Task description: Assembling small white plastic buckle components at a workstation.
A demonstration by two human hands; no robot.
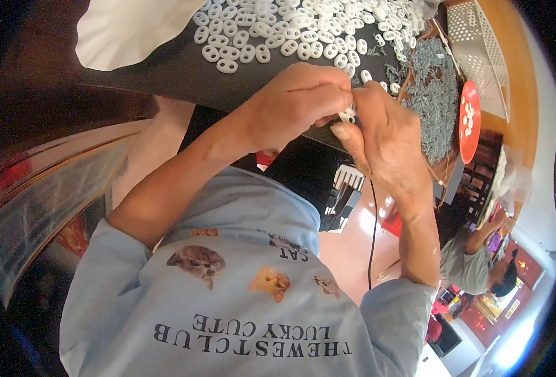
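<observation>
- Background at far left: one pale panel in a wooden frame point(58, 195), leaning in the view.
- Upper left: one white sheet or tray with a wavy edge point(130, 31), lying on one dark table point(140, 78).
- Upper middle: white two-holed ovals point(291, 33), spread and overlapping, far too many to count exactly.
- Below them: one left hand point(306, 97), fingers curled in, tips at a small white piece point(347, 116); I cannot tell how firmly they grip, as they are partly hidden.
- Centre, lower down: one light-blue shirt point(227, 327) with five cat prints in sight.
- Right of the left hand: one right hand point(391, 135), thumb and forefinger pinching that same single white piece, which sits between the two hands at the table's near edge.
- Just past the hands: three loose white ovals point(366, 76).
- Farther right: one heap of small grey parts point(435, 94), uncountable; one red plate point(469, 147) bearing several white bits; one white perforated basket point(469, 44).
- Far right: one other person point(469, 267) in grey.
</observation>
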